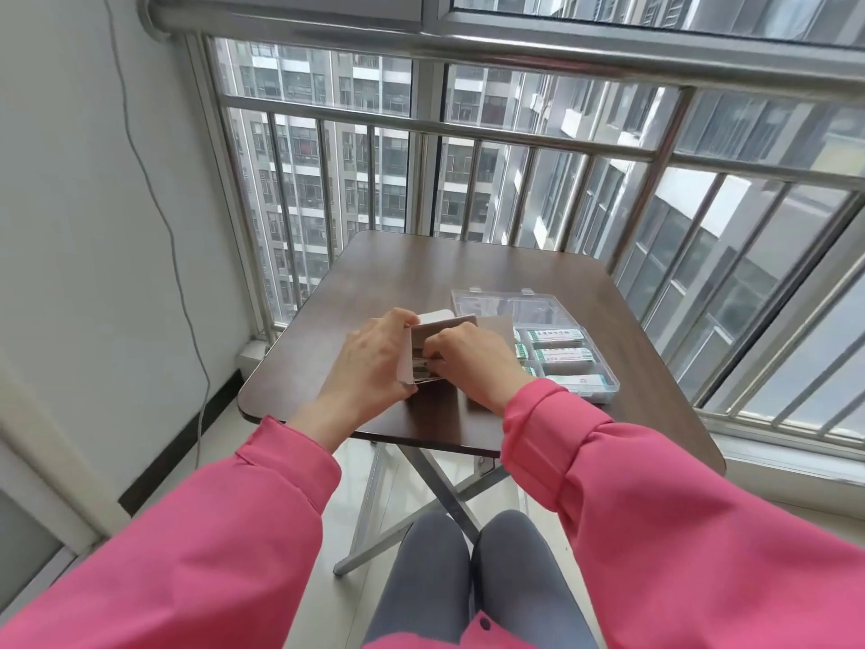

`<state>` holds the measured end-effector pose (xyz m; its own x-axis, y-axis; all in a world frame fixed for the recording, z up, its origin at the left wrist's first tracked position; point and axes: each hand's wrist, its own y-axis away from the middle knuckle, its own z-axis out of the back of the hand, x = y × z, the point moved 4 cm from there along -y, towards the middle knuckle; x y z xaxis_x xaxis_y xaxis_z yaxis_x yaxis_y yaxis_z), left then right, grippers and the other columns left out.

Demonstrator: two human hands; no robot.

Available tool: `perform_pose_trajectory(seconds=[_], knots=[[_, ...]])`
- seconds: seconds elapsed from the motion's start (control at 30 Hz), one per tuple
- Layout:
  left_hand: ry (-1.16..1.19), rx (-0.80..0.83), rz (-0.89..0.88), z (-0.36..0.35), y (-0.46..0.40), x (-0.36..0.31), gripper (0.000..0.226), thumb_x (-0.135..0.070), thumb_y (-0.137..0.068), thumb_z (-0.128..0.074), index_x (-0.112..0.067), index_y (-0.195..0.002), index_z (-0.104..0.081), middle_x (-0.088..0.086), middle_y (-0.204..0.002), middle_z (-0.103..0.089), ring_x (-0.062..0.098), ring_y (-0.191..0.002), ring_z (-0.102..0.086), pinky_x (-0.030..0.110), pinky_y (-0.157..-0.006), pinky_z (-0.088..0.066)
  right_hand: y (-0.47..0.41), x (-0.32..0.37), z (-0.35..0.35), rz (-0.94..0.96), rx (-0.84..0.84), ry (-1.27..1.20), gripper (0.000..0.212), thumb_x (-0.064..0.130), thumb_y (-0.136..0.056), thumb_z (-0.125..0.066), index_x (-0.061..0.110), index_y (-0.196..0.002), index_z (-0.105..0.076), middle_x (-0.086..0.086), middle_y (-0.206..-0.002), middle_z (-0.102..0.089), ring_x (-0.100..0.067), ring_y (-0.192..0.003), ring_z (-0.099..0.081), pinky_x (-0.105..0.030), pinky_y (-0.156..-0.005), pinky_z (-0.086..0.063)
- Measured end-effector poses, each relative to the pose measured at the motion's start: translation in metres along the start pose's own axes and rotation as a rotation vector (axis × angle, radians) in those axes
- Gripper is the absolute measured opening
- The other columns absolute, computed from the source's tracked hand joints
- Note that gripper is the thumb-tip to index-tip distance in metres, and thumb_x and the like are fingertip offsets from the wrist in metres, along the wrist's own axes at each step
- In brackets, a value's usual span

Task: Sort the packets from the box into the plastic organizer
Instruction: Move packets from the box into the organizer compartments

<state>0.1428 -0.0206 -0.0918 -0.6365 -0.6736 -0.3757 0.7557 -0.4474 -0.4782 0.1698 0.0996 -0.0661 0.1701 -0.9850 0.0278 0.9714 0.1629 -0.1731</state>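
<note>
A small cardboard box [437, 327] with white flaps stands open on the dark brown table [421, 269]. My left hand [374, 363] grips the box's left side and flap. My right hand [468, 363] reaches into the box, its fingers curled around packets [423, 370] inside; the fingertips are hidden. To the right lies the clear plastic organizer [510, 304] with its lid folded back. Several white and green packets [559, 353] lie in its compartments.
The small folding table stands against a metal window railing [538, 142] at the back and right. A white wall with a hanging cable [154, 189] is on the left. My knees are below the table's near edge.
</note>
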Motion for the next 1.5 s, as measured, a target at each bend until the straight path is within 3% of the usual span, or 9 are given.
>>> perform_pose_trajectory(seconds=[0.33, 0.43, 0.5, 0.87, 1.03, 1.23, 1.3, 1.37, 1.5], knots=[[-0.072, -0.010, 0.036, 0.003, -0.003, 0.000, 0.067, -0.019, -0.062, -0.078, -0.018, -0.120, -0.044, -0.001, -0.112, -0.057, 0.024, -0.112, -0.048, 0.029, -0.077, -0.027, 0.005, -0.001, 0.006, 0.009, -0.129, -0.028, 0.023, 0.027, -0.093, -0.051, 0.026, -0.107, -0.069, -0.007, -0.105, -0.068, -0.031, -0.101, -0.061, -0.034, -0.075, -0.044], [-0.124, 0.029, 0.130, 0.006, -0.008, 0.005, 0.071, -0.024, -0.065, -0.076, -0.024, -0.127, -0.039, -0.004, -0.121, -0.050, 0.021, -0.123, -0.036, 0.041, -0.104, -0.024, 0.009, -0.015, 0.024, -0.079, -0.233, -0.147, 0.023, 0.031, -0.093, -0.053, 0.025, -0.108, -0.070, -0.006, -0.107, -0.069, -0.030, -0.101, -0.060, -0.034, -0.076, -0.044], [-0.163, 0.072, 0.178, 0.008, -0.013, 0.010, 0.076, -0.026, -0.067, -0.075, -0.027, -0.133, -0.037, -0.005, -0.127, -0.043, 0.021, -0.129, -0.026, 0.056, -0.113, -0.005, 0.007, -0.025, 0.029, -0.148, -0.222, -0.248, 0.021, 0.028, -0.093, -0.056, 0.023, -0.107, -0.070, -0.006, -0.107, -0.068, -0.027, -0.102, -0.060, -0.035, -0.079, -0.047], [-0.188, 0.123, 0.216, 0.012, -0.026, 0.016, 0.077, -0.037, -0.072, -0.075, -0.028, -0.137, -0.035, -0.004, -0.134, -0.041, 0.021, -0.134, -0.022, 0.061, -0.111, 0.002, -0.009, -0.025, 0.020, -0.126, -0.220, -0.340, 0.016, 0.025, -0.088, -0.062, 0.017, -0.097, -0.073, -0.008, -0.097, -0.065, -0.028, -0.092, -0.059, -0.039, -0.077, -0.048], [-0.209, 0.156, 0.266, 0.019, -0.032, 0.020, 0.080, -0.036, -0.073, -0.074, -0.026, -0.141, -0.034, -0.004, -0.142, -0.034, 0.022, -0.137, -0.016, 0.064, -0.110, 0.003, -0.012, -0.031, 0.028, -0.156, -0.408, -0.550, 0.015, 0.017, -0.088, -0.063, 0.008, -0.096, -0.072, -0.011, -0.092, -0.068, -0.021, -0.077, -0.058, -0.036, -0.076, -0.050], [-0.371, 0.270, 0.295, 0.019, -0.041, 0.019, 0.090, -0.047, -0.073, -0.071, -0.029, -0.147, -0.024, -0.003, -0.158, -0.010, 0.023, -0.145, 0.008, 0.066, -0.103, 0.016, -0.009, -0.048, 0.033, -0.326, -0.437, -0.906, 0.010, 0.015, -0.089, -0.062, 0.009, -0.091, -0.070, -0.007, -0.079, -0.066, -0.010, -0.051, -0.056, -0.019, -0.045, -0.047], [-0.346, 0.239, 0.251, 0.017, -0.042, 0.010, 0.087, -0.047, -0.073, -0.069, -0.028, -0.147, -0.026, -0.002, -0.158, -0.012, 0.022, -0.146, 0.009, 0.064, -0.104, 0.017, -0.003, -0.055, 0.033, -0.369, -0.424, -1.018, 0.009, 0.016, -0.090, -0.062, 0.009, -0.090, -0.068, -0.007, -0.075, -0.064, -0.009, -0.049, -0.054, -0.021, -0.045, -0.047], [-0.158, 0.079, 0.136, 0.016, -0.042, -0.005, 0.069, -0.025, -0.080, -0.064, -0.021, -0.142, -0.036, 0.002, -0.154, -0.023, 0.020, -0.146, -0.002, 0.057, -0.115, 0.004, 0.005, -0.060, 0.036, -0.384, -0.423, -1.119, 0.007, 0.013, -0.089, -0.062, 0.008, -0.088, -0.067, -0.006, -0.072, -0.063, -0.007, -0.048, -0.052, -0.020, -0.046, -0.046], [0.281, -0.139, -0.005, 0.022, -0.037, -0.044, 0.043, -0.007, -0.091, -0.051, -0.008, -0.133, -0.047, 0.008, -0.138, -0.047, 0.019, -0.132, -0.035, 0.020, -0.108, -0.020, 0.022, -0.064, 0.035, -0.308, -0.323, -1.242, 0.014, 0.005, -0.087, -0.062, 0.015, -0.077, -0.063, -0.006, -0.066, -0.060, -0.001, -0.042, -0.051, -0.015, -0.046, -0.045]])
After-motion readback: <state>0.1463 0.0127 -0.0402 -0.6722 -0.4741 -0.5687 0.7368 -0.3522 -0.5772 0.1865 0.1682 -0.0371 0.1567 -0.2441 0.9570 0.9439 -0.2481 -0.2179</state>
